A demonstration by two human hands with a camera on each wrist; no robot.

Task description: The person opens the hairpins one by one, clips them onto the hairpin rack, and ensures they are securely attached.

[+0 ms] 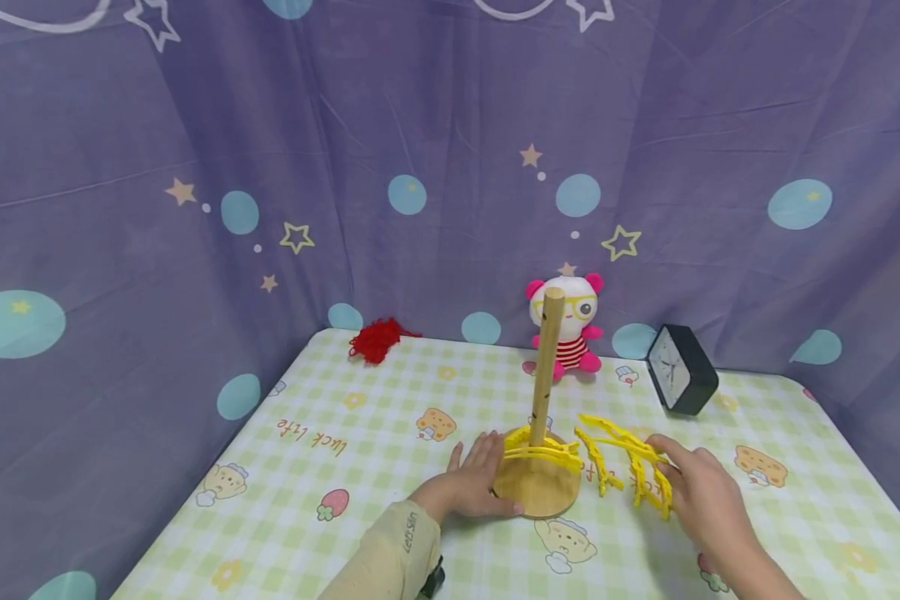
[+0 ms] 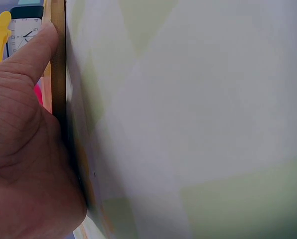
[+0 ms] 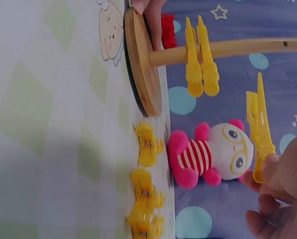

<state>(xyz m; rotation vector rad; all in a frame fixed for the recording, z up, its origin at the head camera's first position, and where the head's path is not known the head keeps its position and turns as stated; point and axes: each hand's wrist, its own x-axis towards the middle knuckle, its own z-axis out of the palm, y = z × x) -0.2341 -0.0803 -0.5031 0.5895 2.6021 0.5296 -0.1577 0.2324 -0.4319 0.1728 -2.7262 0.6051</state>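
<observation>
A wooden stand has a round base (image 1: pixel 543 493) and an upright post (image 1: pixel 545 367). My left hand (image 1: pixel 468 479) rests against the base's left edge, its thumb along the rim and its fingers extended. Two long yellow plastic clips (image 3: pixel 201 64) sit side by side across the lower post. To the right of the stand, my right hand (image 1: pixel 701 487) pinches another yellow clip (image 3: pixel 260 132) by its rounded end, its long tip pointing toward the post. Several more yellow clips (image 3: pixel 147 144) with small metal springs lie on the table, below the held one.
At the back, a pink and white panda plush (image 1: pixel 570 333) sits behind the post. A black square clock (image 1: pixel 678 371) stands at the back right. A tangle of red yarn (image 1: pixel 377 340) lies at the far left corner of the checked tablecloth (image 1: pixel 390 383). Behind hangs a purple curtain (image 1: pixel 465 100).
</observation>
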